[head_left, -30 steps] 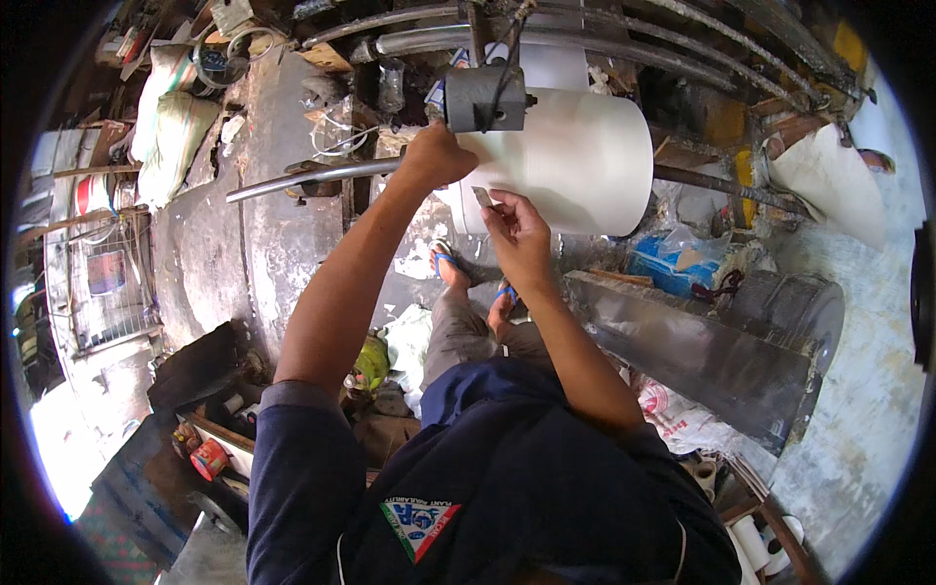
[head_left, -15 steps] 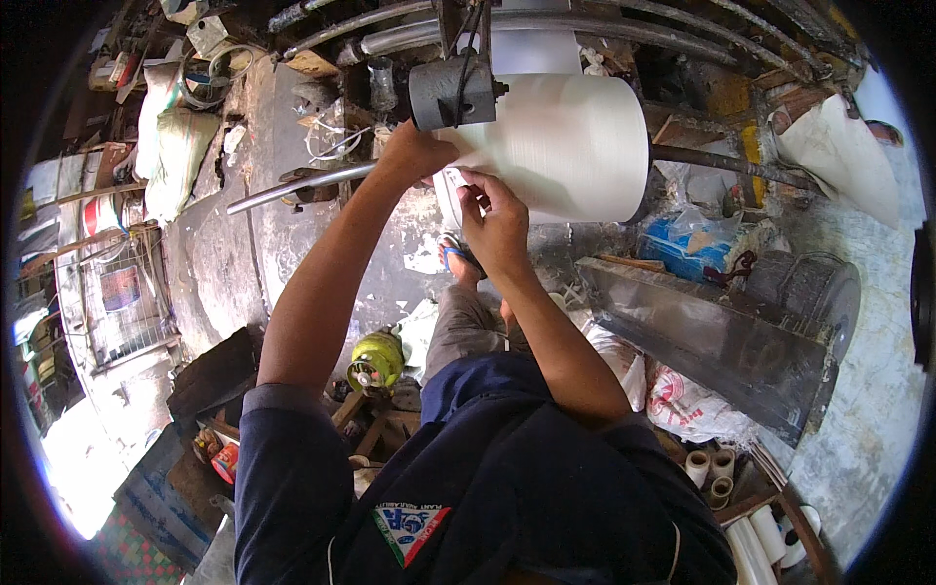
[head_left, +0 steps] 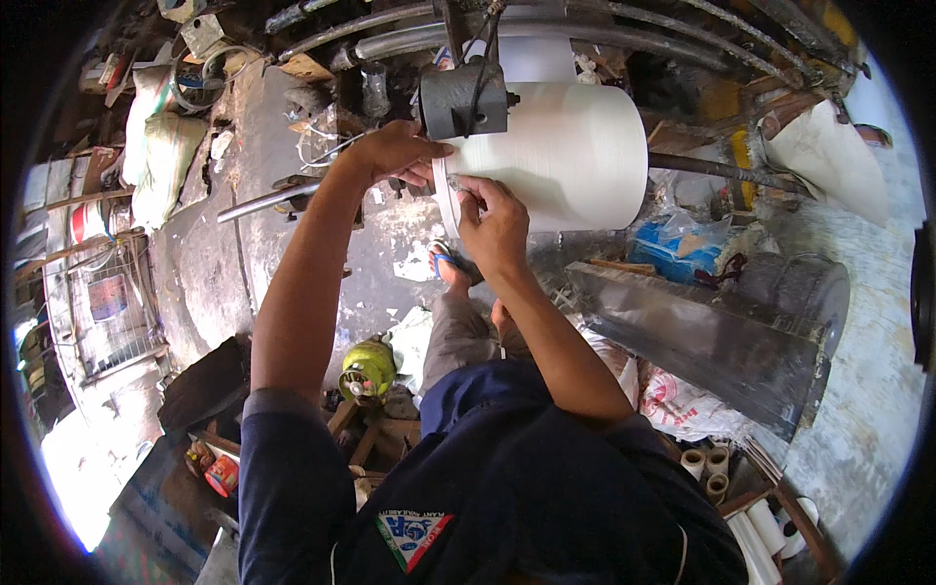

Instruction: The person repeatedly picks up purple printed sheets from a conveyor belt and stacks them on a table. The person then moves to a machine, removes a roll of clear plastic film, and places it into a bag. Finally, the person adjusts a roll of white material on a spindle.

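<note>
A large roll of white film (head_left: 575, 156) sits sideways on a metal shaft in front of me. My left hand (head_left: 395, 154) is at its left end, thumb stretched across the rim and the other fingers apart beside the end face. My right hand (head_left: 494, 219) is closed in a pinch at the roll's front surface, close to the left rim; what lies between thumb and fingers seems to be the film's edge, mostly hidden by the fingers. A pale band (head_left: 447, 200) runs down the roll's left edge between the hands. Just above hangs a grey metal block (head_left: 464, 99) with a dark cable.
The bare shaft (head_left: 268, 200) sticks out to the left. Metal bars (head_left: 546, 44) cross behind the roll. A dark metal box (head_left: 702, 331) and a blue bundle (head_left: 678, 249) lie at right. A green gas cylinder (head_left: 368, 369) stands near my legs, with cardboard cores (head_left: 717, 473) at lower right.
My left hand has shifted left from the roll's top to its end, and its fingers have spread. The right hand stays pinched near the edge. The view has shifted slightly.
</note>
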The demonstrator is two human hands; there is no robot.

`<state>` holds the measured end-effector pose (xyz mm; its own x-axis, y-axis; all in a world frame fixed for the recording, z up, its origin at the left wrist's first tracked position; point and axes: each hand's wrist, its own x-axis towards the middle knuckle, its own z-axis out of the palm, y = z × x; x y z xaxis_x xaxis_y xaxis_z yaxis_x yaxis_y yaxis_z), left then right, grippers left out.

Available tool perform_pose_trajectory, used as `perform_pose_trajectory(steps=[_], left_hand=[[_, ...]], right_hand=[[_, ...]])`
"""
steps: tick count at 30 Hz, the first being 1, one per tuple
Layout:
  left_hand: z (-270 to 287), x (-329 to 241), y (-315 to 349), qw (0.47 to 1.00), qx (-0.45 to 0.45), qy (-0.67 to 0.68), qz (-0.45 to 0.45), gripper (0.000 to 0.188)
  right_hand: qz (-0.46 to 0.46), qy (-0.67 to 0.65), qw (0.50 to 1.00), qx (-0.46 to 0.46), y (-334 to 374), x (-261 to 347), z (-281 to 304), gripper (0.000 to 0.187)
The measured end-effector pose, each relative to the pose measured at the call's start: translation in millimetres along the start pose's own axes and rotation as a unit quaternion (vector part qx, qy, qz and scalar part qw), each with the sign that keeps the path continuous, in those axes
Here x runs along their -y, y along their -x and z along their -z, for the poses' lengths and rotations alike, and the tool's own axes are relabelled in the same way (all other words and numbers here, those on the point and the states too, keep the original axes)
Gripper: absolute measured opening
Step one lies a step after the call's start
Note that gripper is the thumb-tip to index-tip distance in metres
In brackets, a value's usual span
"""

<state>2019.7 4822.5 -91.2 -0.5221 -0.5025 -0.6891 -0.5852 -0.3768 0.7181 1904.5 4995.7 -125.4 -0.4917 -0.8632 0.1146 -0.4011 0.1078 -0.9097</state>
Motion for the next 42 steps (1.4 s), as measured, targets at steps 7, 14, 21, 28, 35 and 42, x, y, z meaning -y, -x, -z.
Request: perform_pose_trajectory(steps=[7, 14, 21, 28, 35, 42], left_hand=[[10.1, 16.4, -16.7, 0.993, -0.033, -0.103, -0.040, 0.054], [8.0, 16.3, -16.0, 0.983, 0.013, -0.183, -0.023, 0.048], [-2.1, 37.7, 1.7, 0.982, -0.025, -0.164, -0.096, 0.051], [-32.8, 59.7, 23.5, 0.974, -0.142, -0.109, -0.140, 0.054], [-125.6, 130.7, 38.4, 0.880, -0.375, 0.065, -0.284, 0.046], [-147.2, 115.8, 34.8, 0.817, -0.506, -0.092, -0.262, 0.041]], right_hand=[[-0.020, -0.035, 0.998, 0.041, -7.4, 5.3, -5.2, 0.018], [-0.137, -0.165, 0.974, 0.079, 28.3, -23.0, -12.5, 0.019], [0.012, -0.129, 0.929, 0.347, 156.2, -0.9, -39.0, 0.021], [-0.034, -0.065, 0.948, 0.308, 109.5, -39.7, 19.5, 0.025], [-0.141, -0.084, 0.971, 0.173, 47.9, -45.3, 56.9, 0.022], [-0.099, -0.085, 0.981, 0.146, 12.9, -20.9, 45.0, 0.021]])
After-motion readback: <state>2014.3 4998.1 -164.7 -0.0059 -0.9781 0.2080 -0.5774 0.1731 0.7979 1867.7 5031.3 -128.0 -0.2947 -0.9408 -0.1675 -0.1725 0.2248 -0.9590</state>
